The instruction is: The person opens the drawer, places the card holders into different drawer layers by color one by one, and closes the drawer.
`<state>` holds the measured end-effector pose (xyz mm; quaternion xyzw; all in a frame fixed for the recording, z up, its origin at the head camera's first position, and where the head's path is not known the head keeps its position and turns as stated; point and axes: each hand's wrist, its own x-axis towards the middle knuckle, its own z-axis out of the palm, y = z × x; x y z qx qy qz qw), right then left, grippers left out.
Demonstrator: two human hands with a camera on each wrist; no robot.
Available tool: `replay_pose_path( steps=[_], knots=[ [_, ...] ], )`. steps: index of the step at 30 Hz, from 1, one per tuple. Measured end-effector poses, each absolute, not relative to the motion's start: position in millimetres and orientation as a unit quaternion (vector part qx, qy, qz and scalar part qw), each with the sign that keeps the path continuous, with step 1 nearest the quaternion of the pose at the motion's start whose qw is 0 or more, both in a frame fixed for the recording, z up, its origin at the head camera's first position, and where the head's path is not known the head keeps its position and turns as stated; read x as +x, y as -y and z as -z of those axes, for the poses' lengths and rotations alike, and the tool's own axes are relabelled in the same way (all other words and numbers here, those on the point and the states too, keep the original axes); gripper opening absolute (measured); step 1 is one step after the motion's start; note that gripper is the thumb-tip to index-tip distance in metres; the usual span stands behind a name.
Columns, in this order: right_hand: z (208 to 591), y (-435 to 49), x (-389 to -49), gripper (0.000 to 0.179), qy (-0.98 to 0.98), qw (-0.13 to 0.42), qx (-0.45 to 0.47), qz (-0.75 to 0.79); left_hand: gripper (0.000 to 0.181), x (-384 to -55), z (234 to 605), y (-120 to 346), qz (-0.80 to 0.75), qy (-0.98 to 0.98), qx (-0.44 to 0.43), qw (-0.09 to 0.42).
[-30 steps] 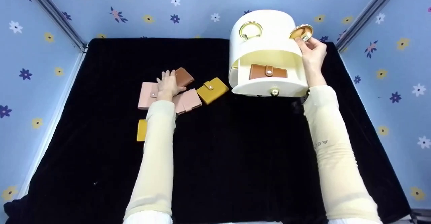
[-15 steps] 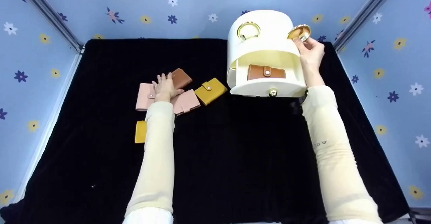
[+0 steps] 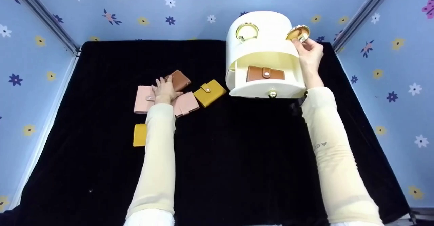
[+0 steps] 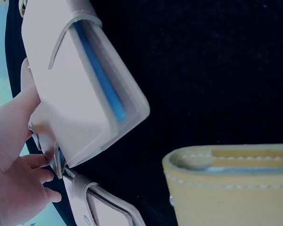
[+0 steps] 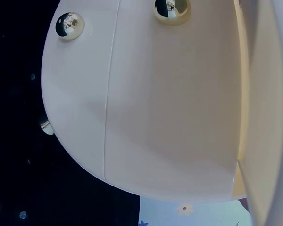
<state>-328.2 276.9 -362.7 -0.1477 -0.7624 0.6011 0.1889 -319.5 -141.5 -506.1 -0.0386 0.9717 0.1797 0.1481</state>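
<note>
My left hand (image 3: 164,89) lies with fingers spread over a group of small snap wallets. Its fingertips reach the brown wallet (image 3: 180,80), and its palm overlaps the pink wallet (image 3: 144,98) to the left. A second pink wallet (image 3: 186,103) lies by the thumb, its open edge facing me in the left wrist view. On the right, my right hand (image 3: 312,54) pinches a gold ring handle (image 3: 297,33) at the side of a white rounded drawer box (image 3: 268,25). Another brown wallet (image 3: 265,73) sits inside its pulled-out drawer (image 3: 268,88), which has a gold knob (image 3: 272,94).
One mustard wallet (image 3: 209,93) lies between the group and the box. Another yellow wallet (image 3: 139,135) is partly hidden by my left sleeve (image 3: 159,171). A matching gold ring (image 3: 247,32) is at the box's upper left. Black cloth (image 3: 230,171) covers the table, with flowered walls around.
The whole head view has shifted slightly. My left hand has drawn back a little toward me over the wallets. My right hand keeps its pinch on the gold ring handle.
</note>
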Motion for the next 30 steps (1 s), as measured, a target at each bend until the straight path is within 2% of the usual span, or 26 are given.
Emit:
replay_pose_path(
  steps=[7, 17, 30],
  knots=[
    [363.0, -276.3, -327.9, 0.027, 0.764, 0.193, -0.149, -0.597, 0.081, -319.0, 508.9, 142.5, -0.182, -0.974, -0.037, 0.132],
    [364.8, -275.1, -328.6, 0.028, 0.768, 0.187, -0.156, -0.593, 0.076, -317.3, 513.8, 141.9, -0.214, -0.974, -0.034, 0.064],
    [362.7, -275.9, -329.0, 0.029, 0.761, 0.186, -0.156, -0.602, 0.077, -315.6, 503.7, 137.7, -0.220, -0.975, -0.042, 0.012]
  ],
)
